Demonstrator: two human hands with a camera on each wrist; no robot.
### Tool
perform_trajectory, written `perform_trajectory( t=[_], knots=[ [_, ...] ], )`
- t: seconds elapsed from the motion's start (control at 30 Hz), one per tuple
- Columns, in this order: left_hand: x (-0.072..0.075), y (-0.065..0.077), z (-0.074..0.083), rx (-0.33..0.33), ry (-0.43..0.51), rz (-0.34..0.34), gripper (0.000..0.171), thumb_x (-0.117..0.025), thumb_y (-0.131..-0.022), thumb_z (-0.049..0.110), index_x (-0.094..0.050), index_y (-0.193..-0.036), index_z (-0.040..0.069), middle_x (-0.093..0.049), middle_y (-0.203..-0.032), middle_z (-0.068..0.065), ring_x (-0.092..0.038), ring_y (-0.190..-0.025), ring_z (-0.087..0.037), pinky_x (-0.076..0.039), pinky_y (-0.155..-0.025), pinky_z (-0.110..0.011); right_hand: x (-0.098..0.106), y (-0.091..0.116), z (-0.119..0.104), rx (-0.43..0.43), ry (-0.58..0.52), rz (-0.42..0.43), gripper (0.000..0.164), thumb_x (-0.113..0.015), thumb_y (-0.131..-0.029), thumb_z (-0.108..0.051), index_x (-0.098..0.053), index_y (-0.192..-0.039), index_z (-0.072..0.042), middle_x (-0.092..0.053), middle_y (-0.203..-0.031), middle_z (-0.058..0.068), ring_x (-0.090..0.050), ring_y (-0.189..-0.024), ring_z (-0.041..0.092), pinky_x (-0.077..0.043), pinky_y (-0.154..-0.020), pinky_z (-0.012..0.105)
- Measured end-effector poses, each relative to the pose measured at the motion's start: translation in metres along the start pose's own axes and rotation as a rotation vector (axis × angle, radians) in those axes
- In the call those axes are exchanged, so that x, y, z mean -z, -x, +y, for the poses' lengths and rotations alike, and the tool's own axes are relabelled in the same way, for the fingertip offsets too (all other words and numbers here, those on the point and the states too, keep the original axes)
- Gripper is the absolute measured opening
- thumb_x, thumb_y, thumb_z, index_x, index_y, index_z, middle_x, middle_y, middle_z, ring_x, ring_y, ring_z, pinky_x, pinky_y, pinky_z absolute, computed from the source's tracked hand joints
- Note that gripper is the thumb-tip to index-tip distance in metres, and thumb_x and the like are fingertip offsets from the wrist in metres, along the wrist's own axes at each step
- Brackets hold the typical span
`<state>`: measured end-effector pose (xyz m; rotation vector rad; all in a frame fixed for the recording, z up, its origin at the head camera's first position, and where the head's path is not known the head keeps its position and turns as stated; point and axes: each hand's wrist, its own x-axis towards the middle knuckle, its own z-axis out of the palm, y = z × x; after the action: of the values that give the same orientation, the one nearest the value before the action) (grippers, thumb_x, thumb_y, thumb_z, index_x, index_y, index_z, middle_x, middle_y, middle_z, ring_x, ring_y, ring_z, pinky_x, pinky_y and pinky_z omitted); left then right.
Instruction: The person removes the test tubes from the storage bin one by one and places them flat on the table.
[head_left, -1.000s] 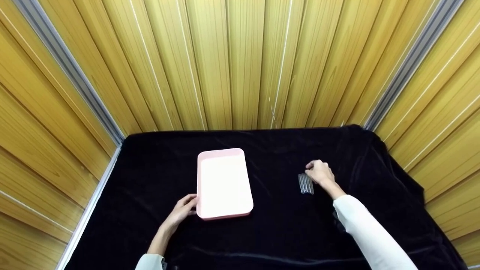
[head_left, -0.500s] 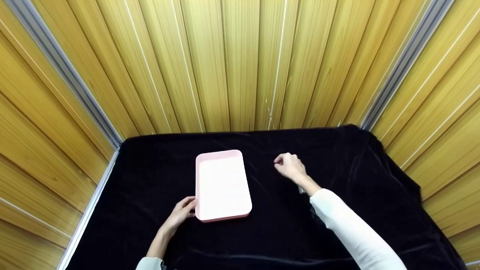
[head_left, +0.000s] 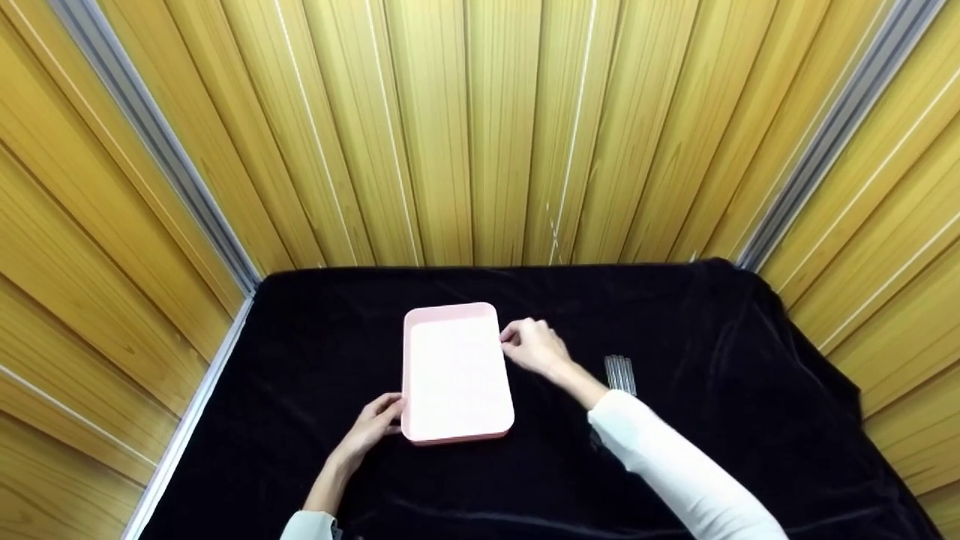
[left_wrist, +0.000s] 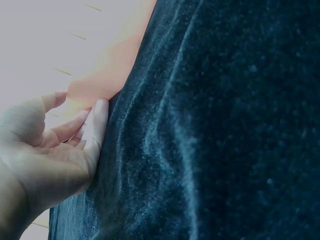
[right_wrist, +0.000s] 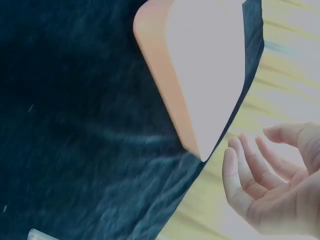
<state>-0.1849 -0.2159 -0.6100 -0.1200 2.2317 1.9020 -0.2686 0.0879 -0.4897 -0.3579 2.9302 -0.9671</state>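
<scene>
A shallow pink tray with a washed-out white inside lies on the black cloth in the head view. My left hand touches its left side near the front corner; in the left wrist view the fingers rest against the tray's outer wall. At the far right rim is my right hand, its fingertips at or very near the edge. Its fingers are loosely bent in the right wrist view, with a small gap to the thumb and nothing visible held. Right of the tray lies a row of thin shiny rods.
Black velvety cloth covers the table, with some folds near the front. Yellow wood-patterned walls close off the back and both sides. A pale end of something shows at the right wrist view's lower edge.
My right hand has moved left from beside the shiny rods to the tray's right rim, leaving the rods in full view. My left hand has stayed at the tray's left side.
</scene>
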Motion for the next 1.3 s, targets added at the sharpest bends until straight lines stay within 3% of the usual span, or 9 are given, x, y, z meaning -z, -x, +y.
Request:
perform_trajectory(
  t=[0.17,0.33,0.47,0.57,0.7,0.83,0.97,1.13,1.3],
  knots=[
    [0.000,-0.001,0.000,-0.008,-0.003,-0.016,0.046,-0.052,-0.108,0.023,-0.052,-0.136,-0.013,-0.066,-0.121,-0.025,-0.066,-0.102,-0.016,-0.058,-0.085,-0.030,-0.027,0.001,-0.015,0.092,-0.067,-0.068,0.012,-0.069,-0.086,-0.005,-0.077,-0.095,-0.004,-0.076,-0.081,0.009,-0.068,-0.063,0.014,-0.058,-0.060,0.029],
    [0.003,0.000,-0.002,0.004,-0.002,-0.012,0.047,-0.051,-0.108,0.024,-0.051,-0.137,-0.013,-0.066,-0.122,-0.024,-0.066,-0.102,-0.015,-0.058,-0.084,-0.029,-0.059,0.006,-0.025,0.112,-0.159,-0.220,0.009,-0.068,-0.089,-0.003,-0.074,-0.094,0.001,-0.071,-0.071,0.009,-0.057,-0.050,0.007,-0.048,-0.046,0.017],
    [0.001,0.001,-0.003,0.003,0.011,-0.014,0.046,-0.051,-0.108,0.022,-0.051,-0.137,-0.013,-0.066,-0.121,-0.024,-0.066,-0.101,-0.016,-0.058,-0.083,-0.028,-0.083,0.016,-0.028,0.116,-0.139,-0.302,0.009,-0.070,-0.088,-0.004,-0.076,-0.090,0.002,-0.072,-0.067,0.011,-0.058,-0.048,0.008,-0.045,-0.045,0.015],
    [-0.001,0.000,-0.001,0.000,0.016,-0.011,0.047,-0.052,-0.107,0.022,-0.051,-0.137,-0.014,-0.066,-0.122,-0.025,-0.066,-0.102,-0.017,-0.058,-0.084,-0.028,-0.097,0.023,-0.030,0.106,-0.145,-0.345,0.009,-0.070,-0.087,-0.003,-0.076,-0.086,0.005,-0.074,-0.069,0.018,-0.066,-0.051,0.019,-0.052,-0.048,0.019],
    [-0.002,0.000,0.002,0.003,0.019,-0.002,0.046,-0.053,-0.107,0.023,-0.052,-0.137,-0.013,-0.065,-0.122,-0.025,-0.066,-0.103,-0.018,-0.058,-0.085,-0.029,-0.112,0.027,-0.034,0.060,-0.162,-0.346,0.013,-0.074,-0.086,-0.005,-0.074,-0.078,0.005,-0.073,-0.068,0.021,-0.069,-0.054,0.025,-0.052,-0.047,0.020],
    [0.000,0.000,0.000,0.006,0.012,0.004,0.045,-0.052,-0.108,0.021,-0.051,-0.137,-0.013,-0.064,-0.124,-0.026,-0.066,-0.104,-0.020,-0.058,-0.085,-0.030,-0.124,0.028,-0.038,0.011,-0.169,-0.295,0.022,-0.078,-0.084,-0.011,-0.073,-0.068,0.003,-0.072,-0.064,0.019,-0.058,-0.045,0.014,-0.040,-0.043,0.016],
    [0.000,-0.002,-0.002,0.006,0.007,0.001,0.045,-0.051,-0.108,0.021,-0.051,-0.137,-0.014,-0.064,-0.125,-0.028,-0.066,-0.105,-0.020,-0.059,-0.086,-0.032,-0.131,0.026,-0.040,-0.014,-0.175,-0.249,0.022,-0.081,-0.082,-0.013,-0.073,-0.065,-0.001,-0.071,-0.059,0.015,-0.052,-0.040,0.009,-0.038,-0.040,0.016],
    [-0.001,-0.003,-0.002,0.004,0.003,-0.005,0.047,-0.051,-0.108,0.023,-0.051,-0.137,-0.014,-0.064,-0.125,-0.028,-0.066,-0.106,-0.022,-0.059,-0.087,-0.033,-0.131,0.024,-0.043,-0.007,-0.135,-0.209,0.019,-0.084,-0.076,-0.008,-0.073,-0.062,-0.003,-0.069,-0.054,0.008,-0.046,-0.038,0.004,-0.040,-0.044,0.017],
    [0.000,0.000,0.001,0.009,-0.004,-0.011,0.047,-0.051,-0.108,0.023,-0.051,-0.138,-0.013,-0.065,-0.124,-0.027,-0.066,-0.104,-0.021,-0.059,-0.086,-0.030,-0.132,0.023,-0.048,0.009,-0.082,-0.188,0.021,-0.084,-0.072,-0.005,-0.066,-0.063,-0.005,-0.067,-0.058,0.005,-0.050,-0.047,0.009,-0.049,-0.052,0.024]
  ],
)
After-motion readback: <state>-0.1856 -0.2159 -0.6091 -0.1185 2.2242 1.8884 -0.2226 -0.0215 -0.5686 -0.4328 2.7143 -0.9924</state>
